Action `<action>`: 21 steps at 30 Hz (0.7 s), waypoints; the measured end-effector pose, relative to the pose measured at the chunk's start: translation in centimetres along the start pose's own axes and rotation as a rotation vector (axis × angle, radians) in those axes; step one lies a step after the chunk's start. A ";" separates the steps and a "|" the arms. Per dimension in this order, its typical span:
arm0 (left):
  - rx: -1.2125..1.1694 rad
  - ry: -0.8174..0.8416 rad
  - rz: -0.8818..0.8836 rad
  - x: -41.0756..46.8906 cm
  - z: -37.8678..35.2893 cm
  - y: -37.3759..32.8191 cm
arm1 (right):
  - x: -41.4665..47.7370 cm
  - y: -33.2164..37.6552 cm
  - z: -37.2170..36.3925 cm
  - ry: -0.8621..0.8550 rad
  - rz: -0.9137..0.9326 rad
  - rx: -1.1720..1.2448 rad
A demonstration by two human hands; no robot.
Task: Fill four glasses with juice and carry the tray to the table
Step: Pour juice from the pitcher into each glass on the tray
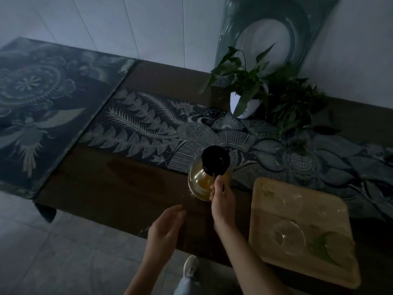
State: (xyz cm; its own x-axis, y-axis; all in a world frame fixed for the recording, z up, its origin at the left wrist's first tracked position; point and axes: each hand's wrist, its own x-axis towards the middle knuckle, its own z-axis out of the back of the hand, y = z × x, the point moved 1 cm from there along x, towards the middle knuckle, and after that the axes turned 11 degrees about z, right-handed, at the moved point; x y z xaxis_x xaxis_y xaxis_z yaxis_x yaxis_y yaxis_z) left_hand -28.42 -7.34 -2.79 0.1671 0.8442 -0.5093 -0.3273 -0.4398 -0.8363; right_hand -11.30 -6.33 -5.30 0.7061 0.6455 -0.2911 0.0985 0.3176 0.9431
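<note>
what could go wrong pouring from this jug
Only the right hand holds the jug, by its handle; the left hand hovers free, so a tilt could slosh.
The scene is dim and the glasses on the tray are clear, so a pour might miss.
The tray sits near the table front edge; a nudge could tip it.

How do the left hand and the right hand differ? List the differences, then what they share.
The right hand grips the juice jug; the left hand holds nothing. The right hand's fingers are curled; the left hand's are loosely extended. The right hand reaches farther over the table than the left hand, which is near its front edge. Both are bare.
</note>
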 end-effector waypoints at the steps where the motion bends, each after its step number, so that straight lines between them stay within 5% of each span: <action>1: -0.007 0.009 -0.009 0.1 0.2 -0.2 | 0.1 0.1 0.8 0.003 0.011 -0.009; 13: -0.077 0.121 -0.260 -4.1 -3.4 -5.4 | -8.7 11.5 17.5 0.043 0.350 -0.030; 21: 0.113 0.243 -0.253 -6.4 -10.9 -0.3 | -13.7 12.3 29.4 -0.027 0.359 -0.127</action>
State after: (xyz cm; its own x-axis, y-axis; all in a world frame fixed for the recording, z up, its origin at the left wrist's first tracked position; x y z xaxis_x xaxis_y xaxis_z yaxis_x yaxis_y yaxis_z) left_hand -19.26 -15.97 -1.51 0.4674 0.8187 -0.3335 -0.3460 -0.1777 -0.9212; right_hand 0.81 -31.69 15.00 0.6981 0.7135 0.0597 -0.2446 0.1594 0.9564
